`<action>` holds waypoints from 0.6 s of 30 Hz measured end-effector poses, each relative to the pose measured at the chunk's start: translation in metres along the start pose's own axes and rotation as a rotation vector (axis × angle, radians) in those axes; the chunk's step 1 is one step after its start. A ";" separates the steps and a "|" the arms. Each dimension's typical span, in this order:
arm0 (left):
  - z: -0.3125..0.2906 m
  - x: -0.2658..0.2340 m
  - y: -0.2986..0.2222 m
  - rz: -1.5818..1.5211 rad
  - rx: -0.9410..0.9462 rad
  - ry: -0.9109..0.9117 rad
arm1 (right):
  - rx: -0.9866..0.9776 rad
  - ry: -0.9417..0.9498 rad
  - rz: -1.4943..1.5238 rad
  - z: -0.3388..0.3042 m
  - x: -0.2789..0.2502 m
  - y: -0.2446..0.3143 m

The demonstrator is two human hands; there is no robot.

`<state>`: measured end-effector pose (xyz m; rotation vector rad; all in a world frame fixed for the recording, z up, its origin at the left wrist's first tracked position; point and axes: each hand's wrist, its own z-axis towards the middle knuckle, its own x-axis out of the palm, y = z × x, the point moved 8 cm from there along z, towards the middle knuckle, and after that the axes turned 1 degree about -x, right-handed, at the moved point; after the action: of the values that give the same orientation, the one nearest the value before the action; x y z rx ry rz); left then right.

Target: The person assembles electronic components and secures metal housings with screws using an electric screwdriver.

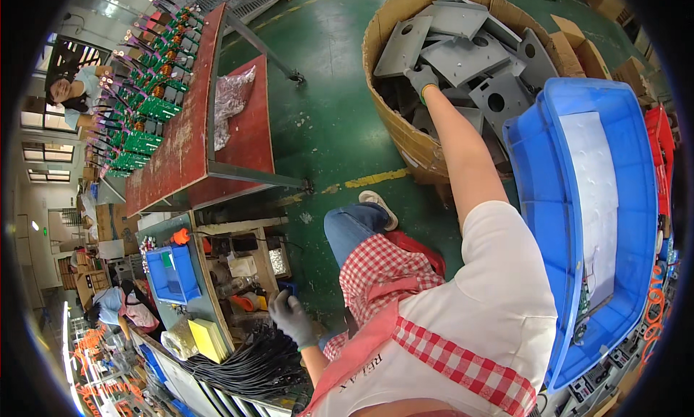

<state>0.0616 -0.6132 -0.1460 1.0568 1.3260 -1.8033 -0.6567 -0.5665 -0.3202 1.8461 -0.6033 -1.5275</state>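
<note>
My right hand (421,79), in a grey glove, reaches out into a large round cardboard bin (394,139). Its fingers are closed on the lower edge of a flat grey metal plate (402,47) with a round hole in it. More grey metal plates (466,58), some bent and some with holes, lie heaped around it in the bin. My left hand (291,319), also gloved in grey, hangs in the air near a bundle of black cables (249,366). Its fingers are loosely bent and apart, and I see nothing held in them.
Close on my right stands a big blue plastic tub (535,178) with a white sheet. A red-topped wheeled table (181,128) carries several green circuit boards (155,110). On the left bench lies a small blue tray (173,276). A person (83,92) is beyond the boards.
</note>
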 end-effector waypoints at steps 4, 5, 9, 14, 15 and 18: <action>0.002 0.055 -0.050 0.017 0.140 0.171 | 0.233 0.233 0.697 0.001 0.049 -0.003; -0.001 0.062 -0.053 0.011 0.141 0.171 | 0.250 0.171 0.627 0.009 0.046 -0.009; -0.008 0.065 -0.055 0.016 0.176 0.249 | -0.222 -0.441 0.128 0.009 -0.023 0.042; 0.009 0.050 -0.049 -0.156 0.068 0.297 | -0.275 -0.380 0.607 -0.031 -0.123 0.110; 0.014 0.049 -0.055 -0.243 0.013 0.335 | -0.272 -0.388 0.605 -0.048 -0.137 0.119; 0.029 0.059 -0.085 -0.629 -0.130 0.511 | -0.654 -0.157 0.800 -0.142 -0.171 0.188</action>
<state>-0.0452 -0.6205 -0.1566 1.1571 2.2528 -1.8953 -0.5432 -0.5449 -0.0529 0.8361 -0.6913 -1.1200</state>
